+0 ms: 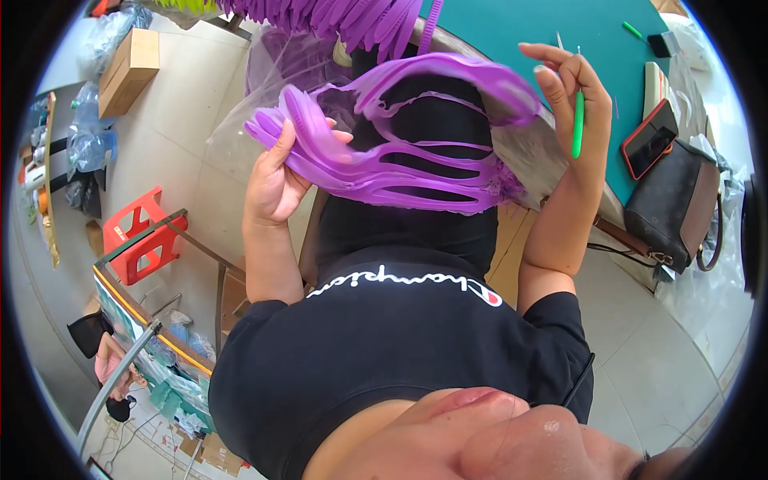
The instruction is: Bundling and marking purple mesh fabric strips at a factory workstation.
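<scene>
Left hand (276,192) holds the purple sheet (352,180) at one end; from there its long axis goes rightward. Right hand (590,96) is nearer to the far end, curled around a green pen (578,124), thumb and index narrowly apart beside the blurred upper band. Beyond it lies the surface (496,20).

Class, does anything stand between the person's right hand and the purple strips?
Nothing visible does. The right hand, holding a green-handled tool, is right of the blurred upper end of the purple strips, which the left hand grips.
</scene>
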Available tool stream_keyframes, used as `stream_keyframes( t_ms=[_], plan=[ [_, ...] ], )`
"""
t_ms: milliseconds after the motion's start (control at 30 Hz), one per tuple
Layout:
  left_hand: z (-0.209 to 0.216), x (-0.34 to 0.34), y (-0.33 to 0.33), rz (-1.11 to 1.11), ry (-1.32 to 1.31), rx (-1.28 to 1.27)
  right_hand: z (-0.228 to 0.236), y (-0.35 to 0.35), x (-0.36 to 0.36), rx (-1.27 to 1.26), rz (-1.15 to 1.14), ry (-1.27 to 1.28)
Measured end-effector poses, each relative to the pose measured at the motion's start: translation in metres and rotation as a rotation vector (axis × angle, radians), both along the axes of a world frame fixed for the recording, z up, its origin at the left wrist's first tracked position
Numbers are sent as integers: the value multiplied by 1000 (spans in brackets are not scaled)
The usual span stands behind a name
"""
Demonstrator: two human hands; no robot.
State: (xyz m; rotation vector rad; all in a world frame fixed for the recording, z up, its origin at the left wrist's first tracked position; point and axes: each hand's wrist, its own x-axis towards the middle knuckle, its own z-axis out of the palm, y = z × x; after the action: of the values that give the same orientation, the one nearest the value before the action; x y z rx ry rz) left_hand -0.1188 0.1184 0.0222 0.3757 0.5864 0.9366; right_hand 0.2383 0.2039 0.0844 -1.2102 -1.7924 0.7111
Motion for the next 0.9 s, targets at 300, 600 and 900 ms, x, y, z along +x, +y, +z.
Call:
stream_keyframes(
  t_ms=[300, 600, 900],
  plan=[
    [22, 48, -8, 317, 369, -1, -30, -54, -61, -320, 324, 419],
    [37, 73, -12, 449, 328, 38, -53, -77, -106, -384, 248, 794],
    [37, 71, -14, 423, 337, 42, -51, -77, -107, -363, 246, 801]
  ],
)
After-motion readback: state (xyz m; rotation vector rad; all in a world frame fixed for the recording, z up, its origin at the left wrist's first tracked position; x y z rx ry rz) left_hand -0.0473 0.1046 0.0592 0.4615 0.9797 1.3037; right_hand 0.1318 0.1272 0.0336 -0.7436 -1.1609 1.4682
